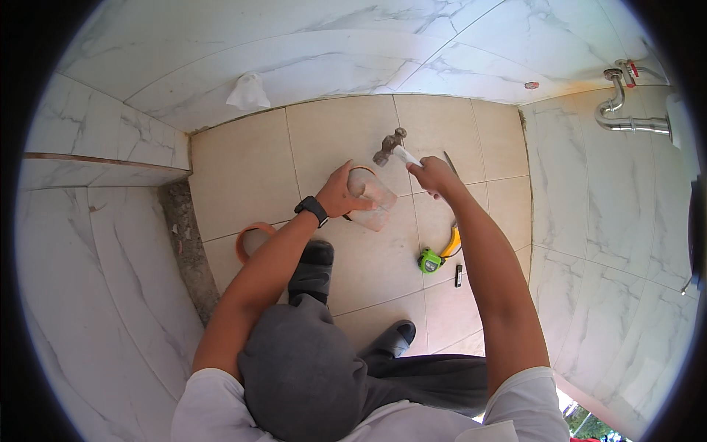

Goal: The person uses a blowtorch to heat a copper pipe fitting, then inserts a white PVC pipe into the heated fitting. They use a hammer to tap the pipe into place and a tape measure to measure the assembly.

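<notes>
My left hand (pixel 340 195), with a black watch on its wrist, is closed on a short piece of pipe (pixel 379 206) at floor level. The pipe has an orange rim and a pale, dusty side. Fingers lie at its rim and the thumb across it. My right hand (pixel 436 178) grips the white handle of a ball-peen hammer (pixel 389 146). The metal head is up and to the right of the pipe, apart from it. A thin pointed tool (pixel 450 160) shows just beside my right hand, partly hidden by it.
An orange pipe ring (pixel 254 239) lies behind my left forearm. Near my right forearm are a green tape measure (pixel 429 261), a yellow-handled tool (pixel 451 241) and a small black object (pixel 459 276). A white bag (pixel 249 92) rests by the back wall; metal plumbing (pixel 611 118) juts out at right.
</notes>
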### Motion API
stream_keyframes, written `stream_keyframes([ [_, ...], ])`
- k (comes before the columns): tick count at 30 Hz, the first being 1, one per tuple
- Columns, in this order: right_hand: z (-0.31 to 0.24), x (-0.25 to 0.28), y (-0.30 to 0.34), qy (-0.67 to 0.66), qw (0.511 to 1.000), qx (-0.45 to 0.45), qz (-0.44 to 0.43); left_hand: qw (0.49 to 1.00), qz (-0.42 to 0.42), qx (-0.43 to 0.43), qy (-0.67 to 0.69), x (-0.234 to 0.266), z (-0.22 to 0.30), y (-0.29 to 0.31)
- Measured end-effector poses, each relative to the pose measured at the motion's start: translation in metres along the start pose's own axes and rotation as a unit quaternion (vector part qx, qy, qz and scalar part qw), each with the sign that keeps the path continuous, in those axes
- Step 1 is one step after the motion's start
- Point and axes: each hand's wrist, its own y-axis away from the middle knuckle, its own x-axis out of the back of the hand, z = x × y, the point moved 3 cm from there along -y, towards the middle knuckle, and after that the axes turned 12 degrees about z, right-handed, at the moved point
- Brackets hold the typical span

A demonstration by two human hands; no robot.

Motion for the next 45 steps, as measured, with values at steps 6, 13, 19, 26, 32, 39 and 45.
stream_keyframes([
  [6, -0.023, 0.001, -0.014, 0.087, 0.992, -0.005, -0.087, 0.995, -0.024, 0.011, -0.096, 0.004, 0.007, 0.002],
  [13, -0.031, -0.005, -0.009, 0.095, 0.992, 0.020, -0.076, 0.996, -0.013, -0.005, -0.088, 0.003, 0.010, 0.006],
  [19, -0.056, 0.000, -0.014, 0.192, 0.978, 0.064, -0.053, 0.996, -0.005, 0.001, -0.092, 0.001, 0.004, 0.006],
  [26, -0.084, -0.003, 0.005, 0.217, 0.971, 0.088, -0.036, 0.999, 0.031, 0.006, -0.044, -0.001, 0.004, 0.006],
  [32, -0.095, 0.002, 0.007, 0.232, 0.968, 0.085, -0.042, 0.987, 0.071, 0.021, -0.142, 0.004, 0.006, 0.015],
  [39, -0.089, 0.002, 0.001, 0.232, 0.969, 0.067, -0.054, 0.988, 0.036, 0.028, -0.151, 0.004, 0.007, 0.016],
  [45, -0.071, 0.010, -0.003, 0.221, 0.973, 0.039, -0.062, 0.988, 0.037, 0.014, -0.152, 0.002, -0.006, 0.014],
])
